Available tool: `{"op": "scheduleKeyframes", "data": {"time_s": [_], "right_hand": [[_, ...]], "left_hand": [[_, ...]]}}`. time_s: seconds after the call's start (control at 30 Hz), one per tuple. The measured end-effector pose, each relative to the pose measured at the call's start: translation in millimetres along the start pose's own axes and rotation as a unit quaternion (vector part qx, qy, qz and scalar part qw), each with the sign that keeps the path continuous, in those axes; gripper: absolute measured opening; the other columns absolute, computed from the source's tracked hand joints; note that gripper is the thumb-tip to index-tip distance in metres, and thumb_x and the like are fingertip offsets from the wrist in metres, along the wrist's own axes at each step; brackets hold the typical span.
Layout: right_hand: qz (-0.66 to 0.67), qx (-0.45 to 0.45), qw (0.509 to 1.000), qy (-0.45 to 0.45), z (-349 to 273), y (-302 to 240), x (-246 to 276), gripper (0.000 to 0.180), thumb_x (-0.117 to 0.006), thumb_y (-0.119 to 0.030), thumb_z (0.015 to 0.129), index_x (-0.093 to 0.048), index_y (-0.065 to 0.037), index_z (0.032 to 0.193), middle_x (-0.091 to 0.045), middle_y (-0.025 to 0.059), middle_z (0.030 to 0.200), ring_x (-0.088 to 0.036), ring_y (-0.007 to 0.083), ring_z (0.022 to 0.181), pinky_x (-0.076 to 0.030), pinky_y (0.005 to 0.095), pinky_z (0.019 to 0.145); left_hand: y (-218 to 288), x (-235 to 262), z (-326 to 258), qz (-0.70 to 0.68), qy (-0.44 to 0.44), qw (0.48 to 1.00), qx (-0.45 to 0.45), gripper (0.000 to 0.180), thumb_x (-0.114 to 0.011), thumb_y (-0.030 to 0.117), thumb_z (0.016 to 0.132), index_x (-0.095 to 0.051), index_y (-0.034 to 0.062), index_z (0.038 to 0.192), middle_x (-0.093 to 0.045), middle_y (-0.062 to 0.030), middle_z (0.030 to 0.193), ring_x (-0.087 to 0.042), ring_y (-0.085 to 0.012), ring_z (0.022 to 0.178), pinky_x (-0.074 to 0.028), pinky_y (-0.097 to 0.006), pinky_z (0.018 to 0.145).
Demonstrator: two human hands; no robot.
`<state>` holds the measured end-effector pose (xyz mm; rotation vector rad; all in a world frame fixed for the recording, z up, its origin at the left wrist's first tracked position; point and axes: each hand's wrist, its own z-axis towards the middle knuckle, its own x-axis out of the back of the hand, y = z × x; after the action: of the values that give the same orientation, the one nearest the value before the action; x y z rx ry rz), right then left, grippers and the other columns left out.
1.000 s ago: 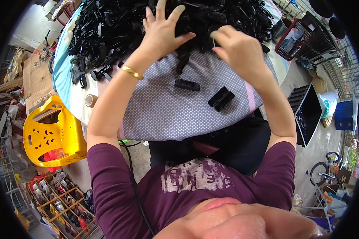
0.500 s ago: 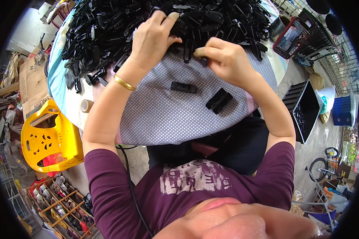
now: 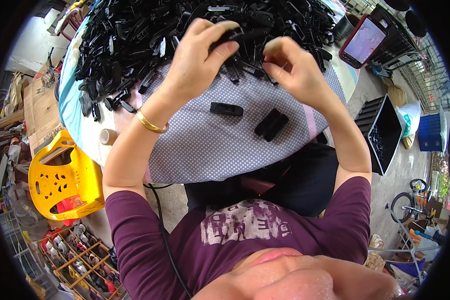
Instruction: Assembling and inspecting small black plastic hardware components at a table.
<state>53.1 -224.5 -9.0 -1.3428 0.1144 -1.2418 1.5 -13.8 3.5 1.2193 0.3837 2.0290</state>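
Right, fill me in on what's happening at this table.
A person has both hands at the near edge of a heap of small black parts. The left hand is curled, with a dark piece showing between thumb and fingers; whether it is gripped is unclear. The right hand is beside it, fingers bent, its grip hard to tell. Nearer the person, a single black part and a chunkier black piece lie apart on the dotted cloth.

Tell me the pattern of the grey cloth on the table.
The grey cloth has small, pale, closely set dots; head view shows it best.
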Motion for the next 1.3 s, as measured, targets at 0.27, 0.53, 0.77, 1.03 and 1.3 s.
{"op": "scheduleKeyframes", "data": {"time_s": [0.27,0.53,0.77,1.03,1.3], "right_hand": [[0.287,-0.067,0.955,0.013,1,-5,-5,0.027,-0.057,-0.010,0.088,-0.054,0.002,0.113,-0.065,0.0088,0.090,-0.064,0.0146,0.079,-0.051,0.0242,0.069],[0.167,-0.050,0.980,0.094,-4,-13,-15,0.022,-0.058,-0.010,0.087,-0.061,0.000,0.107,-0.065,0.0043,0.087,-0.063,0.0105,0.071,-0.049,0.0193,0.060],[0.142,0.003,0.982,0.124,-4,-8,-18,0.020,-0.058,-0.010,0.088,-0.062,-0.001,0.105,-0.065,0.0032,0.086,-0.063,0.0093,0.069,-0.046,0.0172,0.056],[0.007,0.085,0.983,0.164,-1,-4,-21,0.018,-0.062,-0.006,0.084,-0.063,0.000,0.100,-0.063,0.0026,0.079,-0.056,0.0062,0.061,-0.045,0.0179,0.053],[-0.081,0.159,0.966,0.185,1,-11,-28,0.018,-0.068,-0.007,0.078,-0.059,0.001,0.090,-0.060,0.0071,0.086,-0.056,0.0098,0.060,-0.045,0.0205,0.053]], "left_hand": [[-5,-16,-8,-0.456,-0.063,0.872,0.167,0.030,-0.060,0.005,0.084,-0.054,-0.0010,0.113,-0.061,-0.0085,0.097,-0.060,-0.0143,0.087,-0.051,-0.027,0.080],[0,-18,-11,-0.403,-0.054,0.897,0.173,0.027,-0.061,0.005,0.083,-0.056,-0.0008,0.109,-0.063,-0.0080,0.096,-0.060,-0.0135,0.091,-0.048,-0.027,0.085],[2,-19,-12,-0.404,-0.061,0.896,0.176,0.026,-0.061,0.003,0.083,-0.056,-0.0007,0.109,-0.061,-0.0059,0.099,-0.058,-0.0116,0.091,-0.048,-0.026,0.085],[5,-21,-14,-0.386,-0.034,0.908,0.160,0.028,-0.060,0.005,0.085,-0.057,-0.0015,0.112,-0.062,-0.0079,0.101,-0.060,-0.0131,0.090,-0.049,-0.025,0.085],[6,-24,-15,-0.496,0.009,0.846,0.194,0.026,-0.062,0.010,0.085,-0.061,-0.0021,0.108,-0.065,-0.0076,0.094,-0.060,-0.0111,0.086,-0.048,-0.022,0.078]]}}
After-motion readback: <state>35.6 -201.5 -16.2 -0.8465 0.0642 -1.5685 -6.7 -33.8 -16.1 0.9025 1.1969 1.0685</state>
